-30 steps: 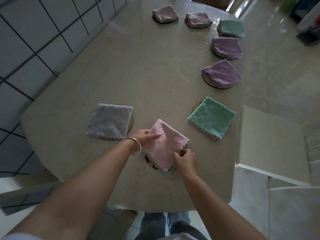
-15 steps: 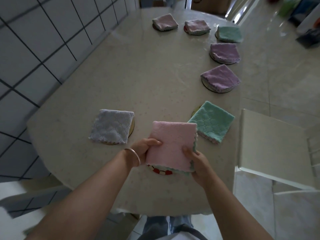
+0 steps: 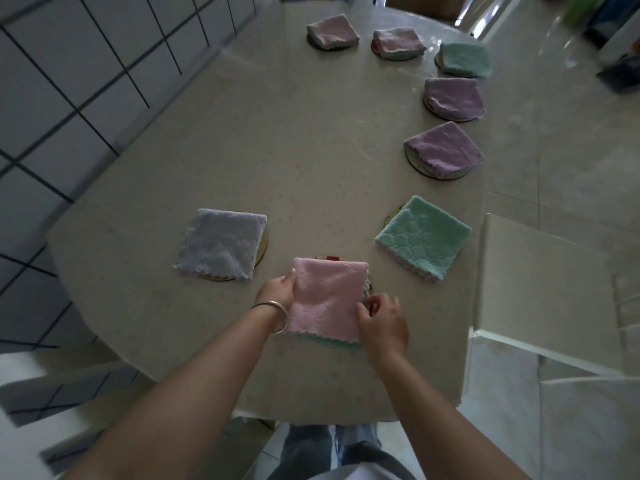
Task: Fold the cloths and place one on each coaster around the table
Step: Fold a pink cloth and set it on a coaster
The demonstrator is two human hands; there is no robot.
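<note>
A folded pink cloth (image 3: 327, 299) lies flat over a coaster (image 3: 329, 258) near the table's front edge; only slivers of the coaster show. My left hand (image 3: 277, 289) holds the cloth's left edge. My right hand (image 3: 382, 320) touches its right edge, fingers loosely curled. A grey folded cloth (image 3: 221, 244) covers the coaster to the left, and a green one (image 3: 424, 237) the coaster to the right. Further round the right side sit two purple cloths (image 3: 445, 148) (image 3: 453, 97), a green one (image 3: 465, 58) and two pinkish ones (image 3: 398, 42) (image 3: 333, 31), each on a coaster.
The beige table (image 3: 277, 140) stands against a tiled wall (image 3: 69, 81) on the left. A white chair (image 3: 540, 289) stands at the right front corner. My legs show below the table's front edge.
The pink cloth was turned from a diamond to a square, lifted, and now lies flat on the coaster. My right hand has loosened its grip at the right edge.
</note>
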